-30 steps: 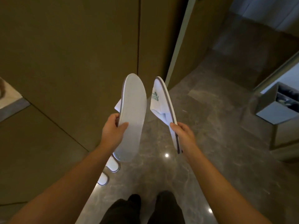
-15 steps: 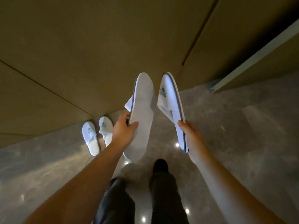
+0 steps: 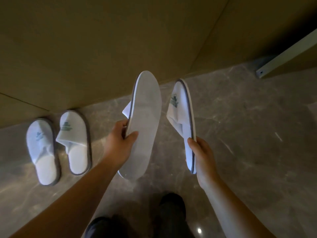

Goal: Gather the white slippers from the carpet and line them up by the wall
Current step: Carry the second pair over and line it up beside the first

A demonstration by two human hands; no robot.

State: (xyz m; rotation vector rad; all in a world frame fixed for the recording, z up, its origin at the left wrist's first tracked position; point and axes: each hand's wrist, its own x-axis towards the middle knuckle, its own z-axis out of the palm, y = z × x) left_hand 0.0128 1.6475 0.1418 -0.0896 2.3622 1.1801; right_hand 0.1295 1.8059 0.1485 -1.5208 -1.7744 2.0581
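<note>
My left hand (image 3: 120, 140) grips a white slipper (image 3: 144, 117) by its edge, its plain sole turned toward me. In my right hand (image 3: 204, 155) hangs a second white slipper (image 3: 181, 114) held at the heel, its green-logo upper facing left. Both are in the air above the floor, toes pointing at the brown wall (image 3: 103, 48). Two more white slippers with grey trim lie side by side on the floor at the left, one (image 3: 42, 150) further left and one (image 3: 75, 141) beside it, toes at the wall's foot.
The floor is glossy grey marble (image 3: 248, 134). A pale door edge or frame (image 3: 288, 54) stands at the upper right. My dark-trousered legs (image 3: 171, 213) show at the bottom.
The view has swung left and down, so the pair on the floor is nearer and fully visible. Both held slippers stay in my hands, now lower toward the wall's foot.
</note>
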